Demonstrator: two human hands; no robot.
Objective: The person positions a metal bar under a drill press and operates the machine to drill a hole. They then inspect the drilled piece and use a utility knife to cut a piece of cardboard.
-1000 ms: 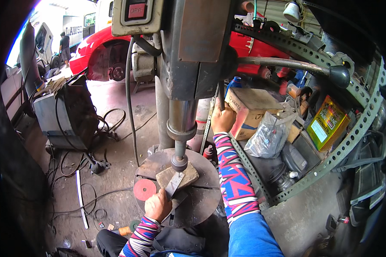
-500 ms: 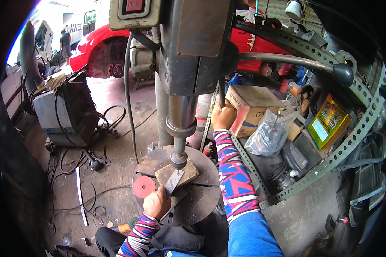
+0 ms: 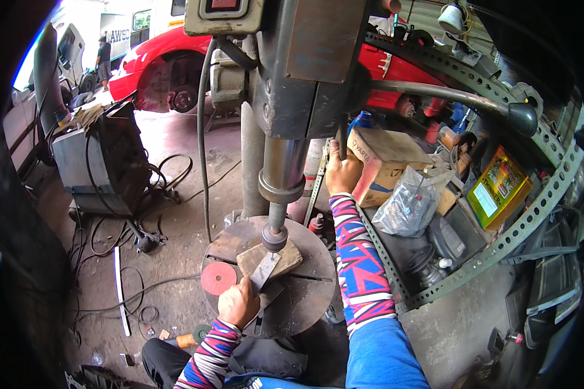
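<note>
My left hand (image 3: 239,300) grips a flat metal strip (image 3: 265,271), which lies on a wooden block (image 3: 285,260) under the drill press chuck (image 3: 274,238). A small bit shows below the chuck at the strip's far end. Both pieces rest on the round slotted table (image 3: 311,298), with a red disc (image 3: 219,279) just left of them. My right hand (image 3: 342,170) is closed around a downward-hanging lever (image 3: 342,129) at the right of the spindle (image 3: 283,159).
A metal cabinet (image 3: 100,168) and cables stand on the left floor. A perforated-angle rack (image 3: 435,292) at right holds a cardboard box (image 3: 386,159), plastic bag (image 3: 409,204) and yellow can (image 3: 496,188). Behind are a red car (image 3: 139,78) and another person (image 3: 104,61).
The whole view has shifted slightly, with the drill press now higher and a little farther right in the frame. Both my hands keep their grips.
</note>
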